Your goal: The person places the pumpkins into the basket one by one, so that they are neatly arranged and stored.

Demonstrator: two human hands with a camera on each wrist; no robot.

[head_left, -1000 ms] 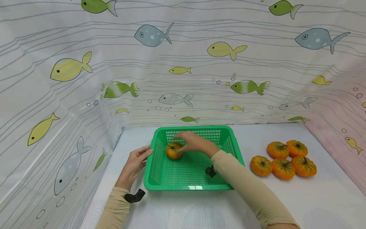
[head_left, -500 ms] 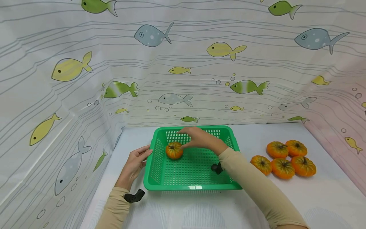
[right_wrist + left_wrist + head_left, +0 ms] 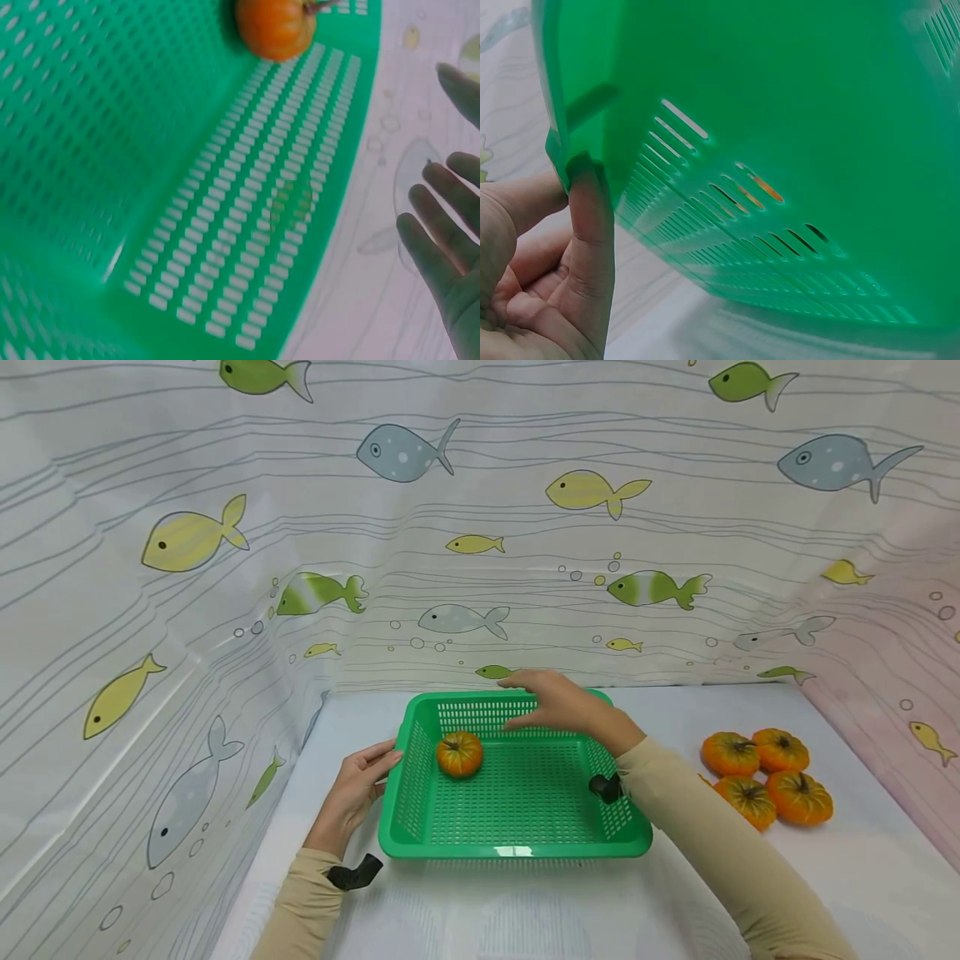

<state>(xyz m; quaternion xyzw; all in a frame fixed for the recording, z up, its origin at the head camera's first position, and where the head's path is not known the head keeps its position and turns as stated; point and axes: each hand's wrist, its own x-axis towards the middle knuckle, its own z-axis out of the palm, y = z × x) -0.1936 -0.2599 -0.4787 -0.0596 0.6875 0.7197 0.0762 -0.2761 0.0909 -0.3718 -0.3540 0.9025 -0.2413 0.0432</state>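
Note:
A green plastic basket [image 3: 517,852] with slotted walls stands on the table. One small orange pumpkin [image 3: 460,754] sits inside it at the back left; the right wrist view also shows this pumpkin [image 3: 274,26]. My left hand [image 3: 358,789] holds the basket's left rim; in the left wrist view the fingers of that hand [image 3: 551,292] pinch the green edge. Above the basket's back part is my right hand [image 3: 562,703], with fingers spread and nothing in them. The right wrist view shows the right hand [image 3: 450,240] apart from the basket wall.
Several more orange pumpkins [image 3: 750,802] lie grouped on the table to the right of the basket, one partly hidden by the right sleeve [image 3: 720,843]. A fish-patterned curtain [image 3: 525,577] rises behind the table and along both sides.
My right hand has let go of the pumpkin in the basket and moved up and to the right. The left hand stays on the rim.

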